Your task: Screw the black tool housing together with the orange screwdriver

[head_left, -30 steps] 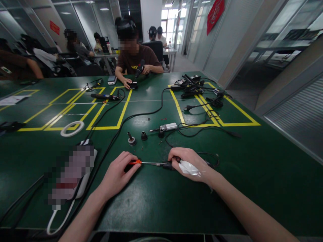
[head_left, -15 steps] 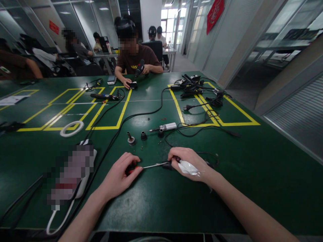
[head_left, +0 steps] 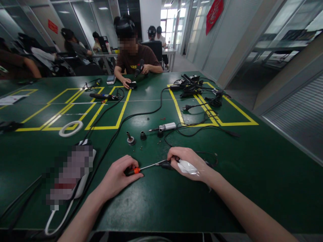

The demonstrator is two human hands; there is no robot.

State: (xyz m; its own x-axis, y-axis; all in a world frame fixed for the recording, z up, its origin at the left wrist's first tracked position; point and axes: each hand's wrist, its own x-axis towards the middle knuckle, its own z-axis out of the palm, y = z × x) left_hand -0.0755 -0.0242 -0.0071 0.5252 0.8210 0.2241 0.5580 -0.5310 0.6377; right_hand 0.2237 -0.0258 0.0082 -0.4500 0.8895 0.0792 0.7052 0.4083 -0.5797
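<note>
My left hand (head_left: 121,174) is closed around the dark handle of a screwdriver (head_left: 136,170) with an orange collar. Its thin metal shaft runs right to the fingers of my right hand (head_left: 185,161), which are pinched near the shaft's tip; what exactly they hold is hidden. Below those fingers lies a black tapered tool (head_left: 166,164), partly covered by my hand. White tape or film sticks to the back of my right hand. Beyond the hands stand a round metal part with a stem (head_left: 130,139), a black collar (head_left: 143,135) and a silver cylinder (head_left: 168,126).
A power strip (head_left: 87,171) with a blurred object on it lies at left, beside a white tape roll (head_left: 71,128). Black cables cross the green table (head_left: 141,208). A cable pile (head_left: 189,85) lies at far right. Across the table, a person (head_left: 138,58) holds a power drill (head_left: 139,68).
The fingers of my left hand have shifted on the handle, and more of the orange collar shows. My right hand has barely moved.
</note>
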